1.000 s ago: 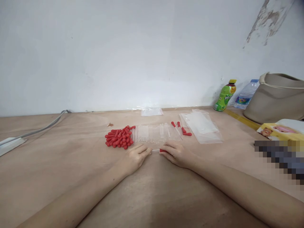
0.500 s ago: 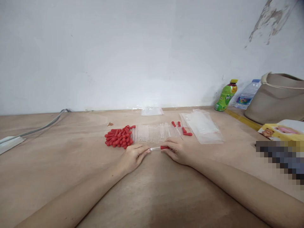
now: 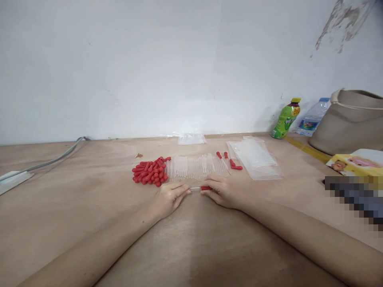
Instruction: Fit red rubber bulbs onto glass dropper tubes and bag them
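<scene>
My left hand [image 3: 171,198] pinches one end of a clear dropper tube [image 3: 195,189]. At the tube's other end, my right hand [image 3: 220,191] grips a red rubber bulb [image 3: 206,188], partly covered by the fingers. Whether the tube's end sits inside the bulb I cannot tell. Just beyond my hands lies a row of clear dropper tubes [image 3: 194,167]. A heap of red rubber bulbs [image 3: 151,171] rests left of that row. Several more red bulbs [image 3: 236,168] lie at its right end, some apparently on tubes.
Clear plastic bags [image 3: 259,159] lie right of the tubes, another bag [image 3: 191,139] by the wall. At right stand a green bottle [image 3: 285,119], a water bottle [image 3: 311,119], a beige bag [image 3: 347,123] and a yellow pack [image 3: 353,165]. A grey cable [image 3: 64,153] runs at left.
My right hand and the red bulb have shifted slightly left, so less of the tube shows between my hands. The tube looks a bit more level. The piles have not changed.
</scene>
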Motion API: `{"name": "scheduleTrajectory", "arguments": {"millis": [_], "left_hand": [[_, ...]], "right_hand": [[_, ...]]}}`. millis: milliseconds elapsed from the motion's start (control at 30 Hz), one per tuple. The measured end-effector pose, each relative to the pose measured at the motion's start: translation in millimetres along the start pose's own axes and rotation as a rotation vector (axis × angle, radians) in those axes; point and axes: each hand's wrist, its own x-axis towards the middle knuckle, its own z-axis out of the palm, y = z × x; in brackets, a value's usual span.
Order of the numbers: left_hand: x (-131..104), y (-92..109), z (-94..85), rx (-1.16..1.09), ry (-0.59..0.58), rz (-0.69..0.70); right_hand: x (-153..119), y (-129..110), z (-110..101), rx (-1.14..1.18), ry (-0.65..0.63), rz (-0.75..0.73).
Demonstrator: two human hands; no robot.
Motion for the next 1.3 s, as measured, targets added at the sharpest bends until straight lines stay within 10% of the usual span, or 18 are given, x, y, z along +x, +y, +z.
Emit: {"name": "scheduleTrajectory", "arguments": {"millis": [433,700,900,1300], "left_hand": [[9.3,2.2,-3.6,-0.071,0.018,-0.143],[6.6,-0.3,-1.4,-0.058,-0.013,-0.224],[8.5,1.1,-1.7,-0.033,-0.023,-0.202],[20.5,1.8,5.0,0.099,0.008,-0.214]], "right_hand": [[13.1,-4.6,1.1,0.618,0.349,0.535],[29.0,71.6,-70.4,0.32,0.437,0.777],[19.3,120.2,-63.8,-0.214,0.1,1.023],[11.6,109.3,-72.3,-0.392,-0.251,1.137]]}}
